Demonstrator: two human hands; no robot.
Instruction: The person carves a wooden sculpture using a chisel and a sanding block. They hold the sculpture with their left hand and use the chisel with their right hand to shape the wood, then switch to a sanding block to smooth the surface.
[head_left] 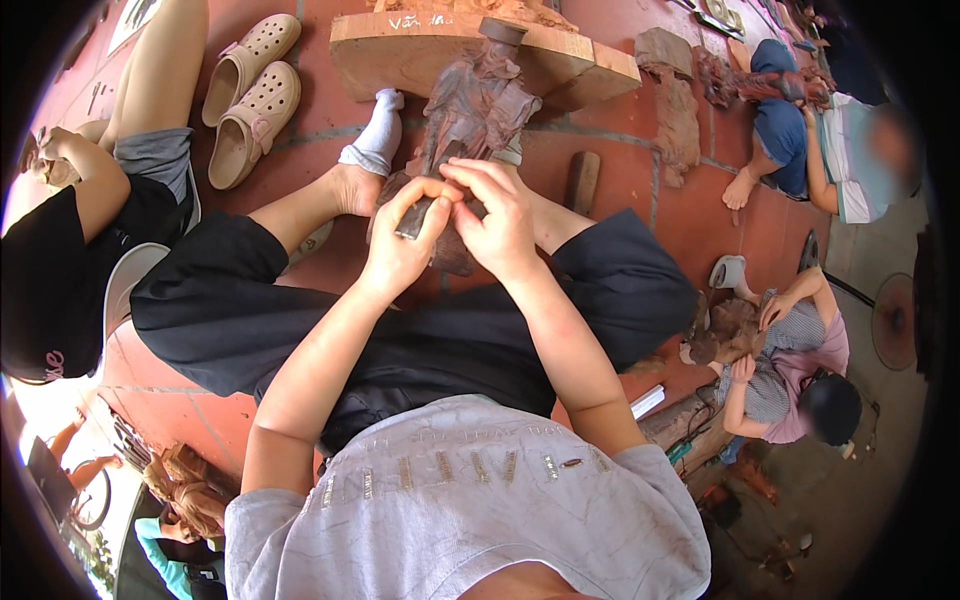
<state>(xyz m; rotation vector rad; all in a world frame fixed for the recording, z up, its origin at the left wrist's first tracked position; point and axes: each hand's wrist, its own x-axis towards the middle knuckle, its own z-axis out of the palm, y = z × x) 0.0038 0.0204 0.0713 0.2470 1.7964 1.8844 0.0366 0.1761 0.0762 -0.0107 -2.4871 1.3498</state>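
A reddish-brown carved wooden figure (478,95) with a flat-topped hat stands tilted between my feet, its lower part partly hidden by my hands. My left hand (403,248) is closed around a dark, narrow, flat-ended tool (411,222), whose grey end sticks out below the fingers. My right hand (495,222) is closed beside it, its fingers bent over the tool's upper part and touching the figure. The tool's exact kind cannot be made out, since the fingers cover most of it.
A thick wooden block (590,68) lies beyond the figure. Beige clogs (262,115) stand at left, with a seated person (70,225) beside them. A small wood piece (583,180) and another carving (676,125) lie to the right. Other people (800,350) work at right.
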